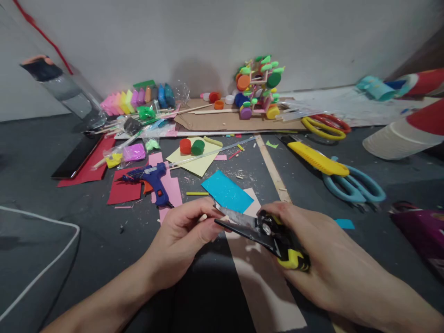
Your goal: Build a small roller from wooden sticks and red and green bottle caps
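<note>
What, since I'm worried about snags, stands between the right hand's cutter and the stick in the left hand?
Nothing visible does: the stick appears to reach in between the open blades of the cutter. The left hand is close, though, with its thumb right by the lower blade's tip.

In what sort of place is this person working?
Probably a craft table or small hobby workspace against a wall. A blue glue gun, coloured paper such as the bright blue sheet, and a yellow utility knife suggest it.
</note>
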Demonstrator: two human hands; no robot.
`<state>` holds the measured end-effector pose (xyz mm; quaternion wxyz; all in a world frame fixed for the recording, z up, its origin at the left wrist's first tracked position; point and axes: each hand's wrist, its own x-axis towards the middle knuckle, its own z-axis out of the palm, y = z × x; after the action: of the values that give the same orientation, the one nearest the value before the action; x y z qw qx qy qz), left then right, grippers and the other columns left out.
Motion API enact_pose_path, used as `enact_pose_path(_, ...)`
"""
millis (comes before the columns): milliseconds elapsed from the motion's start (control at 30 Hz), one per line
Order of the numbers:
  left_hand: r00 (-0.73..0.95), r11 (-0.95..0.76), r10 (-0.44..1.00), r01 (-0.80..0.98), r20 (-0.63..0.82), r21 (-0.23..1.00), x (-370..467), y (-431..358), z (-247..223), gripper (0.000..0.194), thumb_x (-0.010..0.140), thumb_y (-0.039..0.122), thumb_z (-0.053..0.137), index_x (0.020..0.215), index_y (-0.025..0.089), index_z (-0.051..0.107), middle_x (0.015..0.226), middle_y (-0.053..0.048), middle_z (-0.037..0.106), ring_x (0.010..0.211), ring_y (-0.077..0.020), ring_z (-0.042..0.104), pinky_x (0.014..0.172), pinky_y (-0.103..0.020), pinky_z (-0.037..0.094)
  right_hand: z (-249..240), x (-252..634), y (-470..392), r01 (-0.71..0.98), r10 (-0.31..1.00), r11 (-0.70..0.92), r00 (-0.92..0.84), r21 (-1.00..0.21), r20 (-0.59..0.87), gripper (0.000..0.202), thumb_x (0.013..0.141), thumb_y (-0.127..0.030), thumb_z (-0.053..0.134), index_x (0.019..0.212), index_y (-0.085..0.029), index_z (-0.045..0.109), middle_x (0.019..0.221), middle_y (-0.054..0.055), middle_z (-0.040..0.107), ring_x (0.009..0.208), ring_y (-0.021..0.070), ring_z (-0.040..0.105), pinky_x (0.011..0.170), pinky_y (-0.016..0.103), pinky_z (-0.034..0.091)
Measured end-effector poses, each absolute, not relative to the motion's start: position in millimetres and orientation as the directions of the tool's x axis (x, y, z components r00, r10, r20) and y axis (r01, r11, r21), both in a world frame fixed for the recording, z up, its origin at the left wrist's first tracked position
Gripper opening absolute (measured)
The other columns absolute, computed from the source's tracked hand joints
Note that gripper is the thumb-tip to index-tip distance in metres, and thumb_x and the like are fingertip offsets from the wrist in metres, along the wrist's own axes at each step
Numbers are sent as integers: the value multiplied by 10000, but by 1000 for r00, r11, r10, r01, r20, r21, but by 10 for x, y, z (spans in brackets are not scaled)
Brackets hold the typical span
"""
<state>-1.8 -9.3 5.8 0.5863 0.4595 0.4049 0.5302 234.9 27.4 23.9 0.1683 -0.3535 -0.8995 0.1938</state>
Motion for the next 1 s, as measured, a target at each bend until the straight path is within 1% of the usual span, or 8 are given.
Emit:
enact_pose_path(100, 120, 13, 993, -240, 17, 971, -21, -98, 58, 158, 897, 332, 721, 798, 210, 728, 694, 26, 556, 595, -82, 402, 551, -205, 327, 243, 2342, 267, 566, 703, 666, -693, -486, 157, 256, 887, -299, 576, 1127, -226, 524, 923, 32, 713, 775, 216, 699, 633, 314, 536)
enact_pose_path(267, 175, 71, 984, -310, -17, 948, -2, -97, 43, 138, 934, 326, 680, 860, 225, 736, 728, 16, 593, 618, -75, 435, 544, -190, 329, 231, 2340, 307, 593, 736, 648, -650, -478, 190, 258, 868, -291, 553, 1113, -213, 530, 858, 43, 711, 713, 223, 693, 575, 312, 521)
enact_pose_path(467, 217, 182, 972, -446, -91, 876, 81, -64, 47, 279, 961, 343, 624, 763, 157, 688, 772, 8, 472, 572, -60, 390, 471, -196, 262, 58, 2462, 495, 808, 841, 536, -486, -244, 236, 384, 899, -474, 527, 1097, -149, 576, 855, 136, 696, 701, 332, 685, 574, 405, 491)
enact_pose_path(633, 161, 143, 982, -308, -97, 941, 69, -99, 20, 326, 990, 364, 574, 749, 170, 676, 802, 11, 470, 580, -64, 375, 528, -227, 295, -103, 2603, 630, 903, 897, 423, -406, -75, 174, 445, 875, -573, 543, 1013, -153, 600, 839, 168, 674, 719, 378, 662, 598, 460, 491)
enact_pose_path(800, 85, 160, 985, -136, -150, 978, 68, -122, 34, 392, 966, 480, 578, 731, 174, 645, 661, 31, 440, 581, -90, 340, 519, -230, 252, -103, 2664, 688, 843, 820, 537, -529, 29, 216, 627, 926, -651, 465, 1107, -80, 651, 1030, 239, 660, 943, 445, 636, 793, 585, 513)
enact_pose_path(900, 137, 217, 972, -188, -193, 958, 103, -133, 49, 428, 928, 564, 590, 746, 177, 609, 563, 68, 357, 516, -83, 279, 480, -218, 214, 62, 2541, 637, 770, 751, 628, -564, -110, 344, 469, 994, -518, 451, 1132, -116, 648, 1131, 211, 652, 1040, 376, 627, 880, 514, 502)
enact_pose_path(933, 177, 256, 960, -232, -218, 938, 117, -140, 49, 431, 918, 580, 595, 755, 181, 591, 544, 83, 320, 492, -78, 248, 462, -212, 193, 132, 2467, 592, 723, 742, 655, -561, -220, 366, 373, 1004, -459, 477, 1117, -145, 644, 1105, 170, 670, 1021, 321, 643, 873, 452, 507)
enact_pose_path(1000, 247, 319, 937, -325, -246, 890, 145, -159, 46, 420, 905, 586, 610, 776, 189, 559, 534, 106, 261, 465, -68, 190, 438, -199, 153, 257, 2285, 467, 557, 707, 700, -629, -447, 324, 262, 1004, -421, 521, 1006, -192, 649, 910, 68, 692, 815, 202, 658, 718, 313, 504)
